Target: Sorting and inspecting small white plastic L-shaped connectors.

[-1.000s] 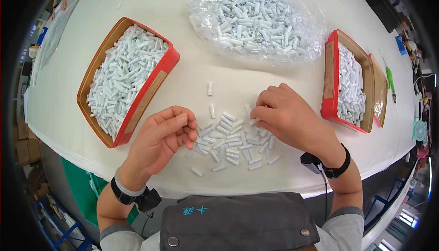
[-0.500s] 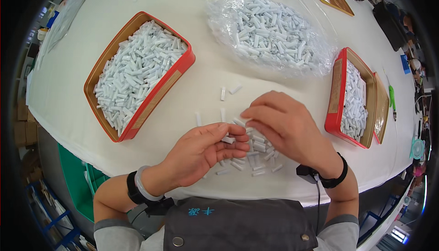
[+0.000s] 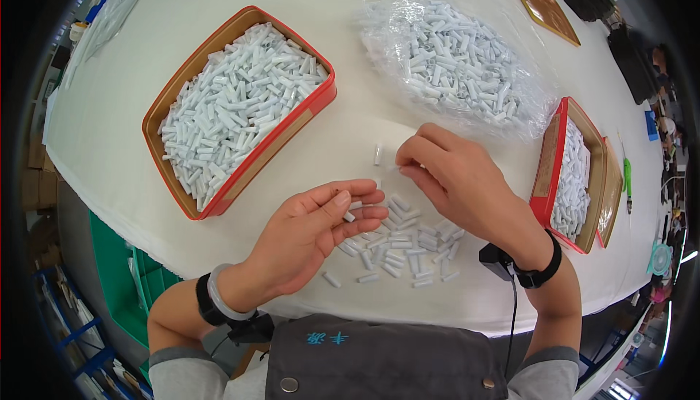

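Head view: the left hand (image 3: 310,228), palm half turned up with loosely curled fingers, holds a short white tube (image 3: 349,217) near the thumb tip, above the left edge of a loose tube pile (image 3: 399,242) on the cloth-covered table (image 3: 109,145). The right hand (image 3: 463,185) has thumb and forefinger drawn narrow beside a lone tube (image 3: 378,154) beyond the pile; whether anything is pinched there cannot be told. More tubes fill a large red tin (image 3: 318,104), a smaller red tin (image 3: 548,167) and a clear plastic bag (image 3: 380,29).

The step in hand appears to be handling tubes singly; the next move would call for a precise fingertip pinch by the right hand while the left keeps its tube secure.

Compared with half a second ago, the right fingertips have moved outward toward the lone tube, the left hand has drawn leftward, and more of the pile shows.
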A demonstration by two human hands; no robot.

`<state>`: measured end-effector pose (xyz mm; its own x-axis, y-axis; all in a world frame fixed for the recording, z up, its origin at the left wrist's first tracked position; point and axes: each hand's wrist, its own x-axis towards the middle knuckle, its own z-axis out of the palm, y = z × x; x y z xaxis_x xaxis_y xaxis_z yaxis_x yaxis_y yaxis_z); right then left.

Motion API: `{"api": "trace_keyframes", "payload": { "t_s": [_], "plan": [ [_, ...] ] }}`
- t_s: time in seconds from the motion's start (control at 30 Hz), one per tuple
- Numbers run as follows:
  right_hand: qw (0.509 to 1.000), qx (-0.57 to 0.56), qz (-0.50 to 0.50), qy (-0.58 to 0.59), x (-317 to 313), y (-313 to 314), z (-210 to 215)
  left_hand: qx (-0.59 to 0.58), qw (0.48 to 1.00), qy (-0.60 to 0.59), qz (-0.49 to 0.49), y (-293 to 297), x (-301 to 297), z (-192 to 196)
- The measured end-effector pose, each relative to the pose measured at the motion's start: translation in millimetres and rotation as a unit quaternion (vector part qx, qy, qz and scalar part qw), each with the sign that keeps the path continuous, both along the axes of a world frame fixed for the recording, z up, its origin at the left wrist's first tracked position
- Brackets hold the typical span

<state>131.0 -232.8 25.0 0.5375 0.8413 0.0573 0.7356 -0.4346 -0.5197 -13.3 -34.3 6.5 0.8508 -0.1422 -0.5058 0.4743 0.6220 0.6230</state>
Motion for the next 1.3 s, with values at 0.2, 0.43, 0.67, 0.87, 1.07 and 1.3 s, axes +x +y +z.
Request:
{"api": "trace_keyframes", "payload": {
  "t_s": [0.2,0.43,0.67,0.87,1.07,1.3],
  "plan": [
    [0.996,0.063,0.037,0.043,1,15,-7,-0.056,0.998,-0.024,0.015,2,5,-9],
    [0.998,0.003,0.065,0.015,20,21,-29,-0.011,0.999,-0.01,0.032,12,-6,-5],
    [0.943,0.055,-0.024,0.329,2,8,11,-0.022,0.999,-0.038,0.013,0,1,-1],
    [0.933,0.147,-0.036,0.325,-7,-7,22,-0.088,0.993,-0.082,0.0,-5,15,-1],
    [0.948,0.107,-0.166,0.25,8,-87,10,0.021,0.971,-0.185,0.147,66,15,26],
    [0.974,0.076,-0.16,0.14,-15,-105,-15,0.376,0.881,-0.246,0.149,167,18,27]
  ]
}}
